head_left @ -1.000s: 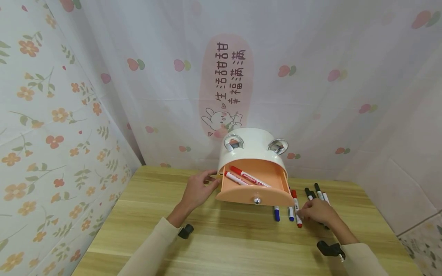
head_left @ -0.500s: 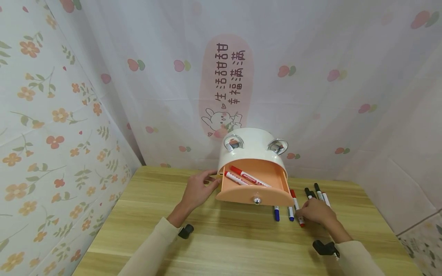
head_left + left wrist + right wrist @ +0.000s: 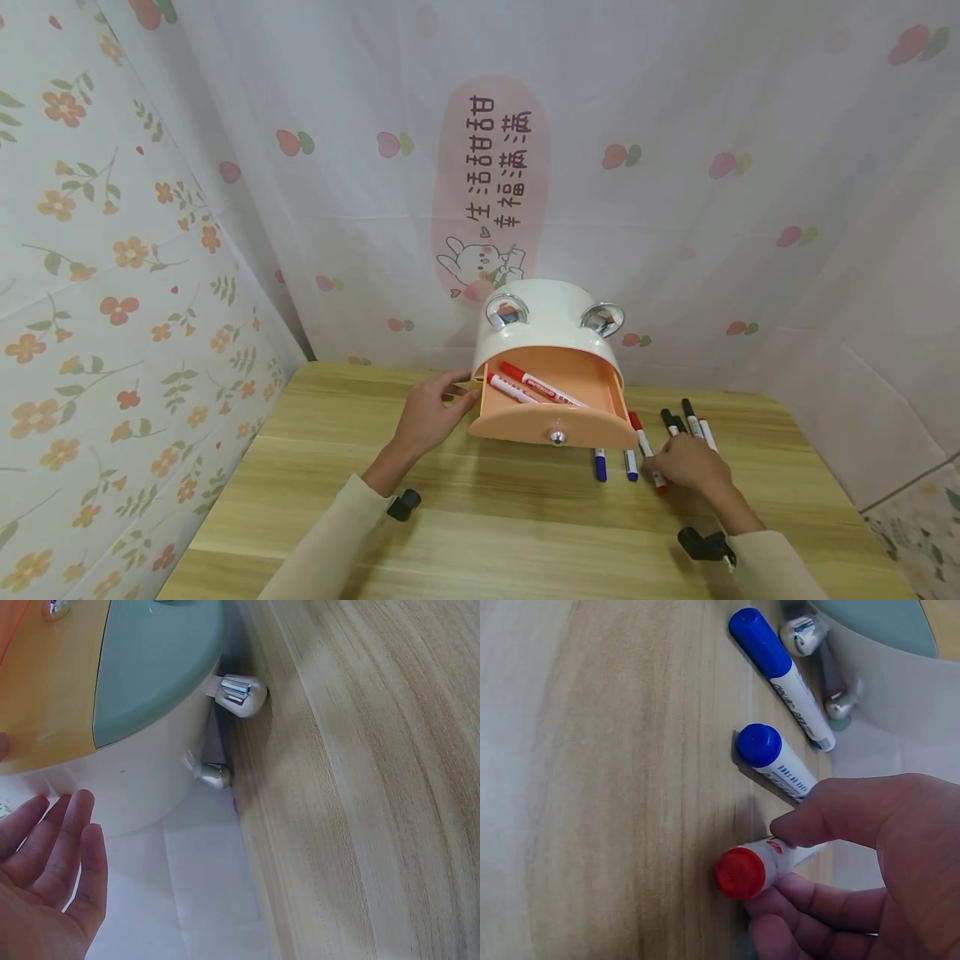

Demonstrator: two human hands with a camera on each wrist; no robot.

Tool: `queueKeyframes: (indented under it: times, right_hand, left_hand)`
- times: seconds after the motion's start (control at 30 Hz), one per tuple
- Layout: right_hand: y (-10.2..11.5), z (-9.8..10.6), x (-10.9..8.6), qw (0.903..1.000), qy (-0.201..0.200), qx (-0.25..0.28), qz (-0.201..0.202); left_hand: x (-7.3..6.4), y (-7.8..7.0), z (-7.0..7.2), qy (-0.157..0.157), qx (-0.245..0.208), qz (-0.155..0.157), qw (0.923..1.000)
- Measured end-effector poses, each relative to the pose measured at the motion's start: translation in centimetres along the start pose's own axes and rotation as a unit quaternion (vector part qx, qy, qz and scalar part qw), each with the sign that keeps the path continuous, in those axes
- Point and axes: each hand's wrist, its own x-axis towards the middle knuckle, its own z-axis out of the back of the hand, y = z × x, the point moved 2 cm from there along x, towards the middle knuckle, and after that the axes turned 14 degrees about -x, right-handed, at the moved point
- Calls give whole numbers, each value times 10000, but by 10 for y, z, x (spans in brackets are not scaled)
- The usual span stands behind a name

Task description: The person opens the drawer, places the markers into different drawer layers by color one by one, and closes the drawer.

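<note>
In the head view a white rounded desk organizer [image 3: 546, 312] stands against the back curtain. Its orange drawer [image 3: 517, 429] is pulled out, with two red-capped whiteboard markers [image 3: 534, 382] inside. My left hand [image 3: 429, 417] lies at the organizer's left side; the left wrist view shows its fingers [image 3: 75, 817] relaxed beside the white wall. My right hand [image 3: 692, 461] pinches a red marker [image 3: 742, 871] between thumb and fingers, low over the table right of the drawer. Two blue markers [image 3: 761, 641] [image 3: 759, 746] lie alongside it.
Several dark-capped markers [image 3: 690, 412] lie on the wooden table [image 3: 510, 533] just beyond my right hand. Yellow [image 3: 56, 697] and green [image 3: 161, 671] drawer fronts show under the orange one. Curtains [image 3: 360, 292] hang behind and at the left.
My right hand has shifted slightly left and closed on the red marker, whose near end has swung a little to the right. The left hand and the drawer stay put.
</note>
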Motion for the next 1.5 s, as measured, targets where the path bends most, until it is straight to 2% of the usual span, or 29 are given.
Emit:
queueKeyframes:
  times: [0.23,0.47,0.77,0.9,1.5]
  right_hand:
    - [-5,3,-2,9992,-140,-112,-360]
    - [-6,11,-8,9978,-286,16,-591]
    - [-8,27,-15,9975,-623,-22,-321]
    - [-6,37,-20,9977,-644,-37,-217]
    - [21,89,-49,9936,-1113,-178,38]
  left_hand:
    - [-1,-1,0,-4,-12,51,10000]
    - [-1,0,-1,3,45,89,10000]
    - [-1,1,0,4,-18,26,10000]
    - [-1,1,0,4,-28,26,10000]
    - [-1,2,0,28,45,-39,10000]
